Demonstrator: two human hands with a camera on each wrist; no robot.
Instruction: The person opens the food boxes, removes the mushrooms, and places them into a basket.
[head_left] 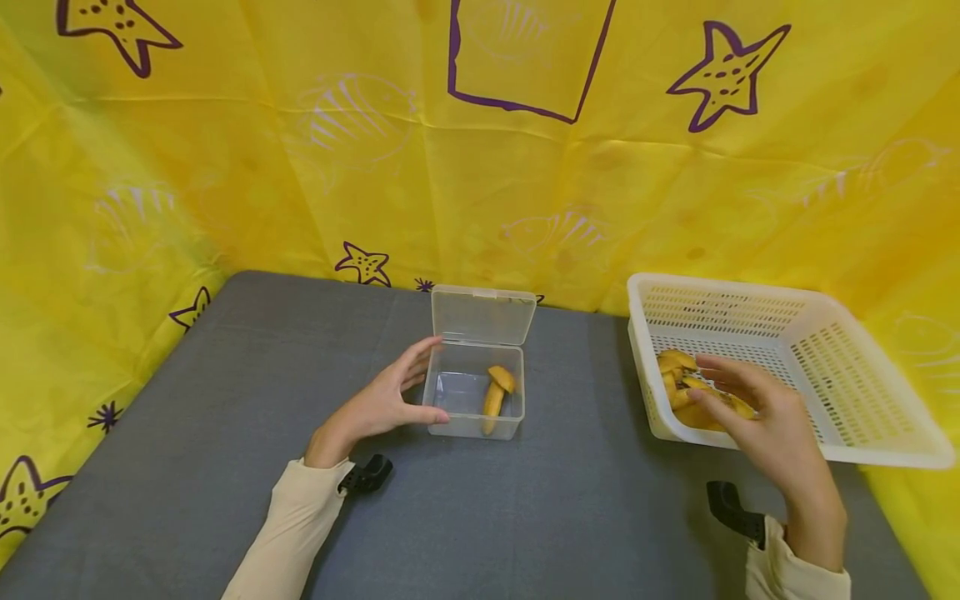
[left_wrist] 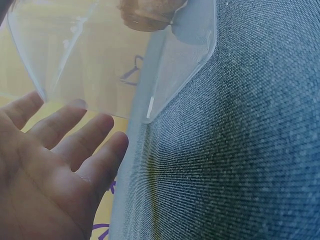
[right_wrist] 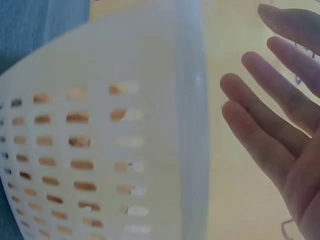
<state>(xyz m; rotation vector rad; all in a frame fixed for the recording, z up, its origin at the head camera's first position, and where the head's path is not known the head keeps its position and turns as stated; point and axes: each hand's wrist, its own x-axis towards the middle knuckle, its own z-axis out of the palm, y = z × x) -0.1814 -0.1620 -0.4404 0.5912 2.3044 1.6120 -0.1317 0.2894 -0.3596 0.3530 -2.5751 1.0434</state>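
Note:
A small clear plastic box [head_left: 465,427] stands on the table with its hinged lid [head_left: 483,317] raised at the back. One orange-brown mushroom [head_left: 495,398] leans inside its right half. My left hand [head_left: 390,396] spreads around the box's left side, fingertips right at the wall and thumb by the front corner; the left wrist view shows the fingers extended. Over a white perforated basket [head_left: 885,392] my right hand [head_left: 780,425] hovers above its front rim, fingers apart and holding nothing. Several mushrooms [head_left: 677,362] lie in the basket's left end, partly hidden behind that hand.
Grey cloth covers the table [head_left: 525,517]. Close behind it hangs a yellow curtain [head_left: 480,192] printed with starfish and fish, which also runs along both sides. Between box and basket lies a stretch of bare table. Dark wrist mounts [head_left: 367,475] sit on both sleeves.

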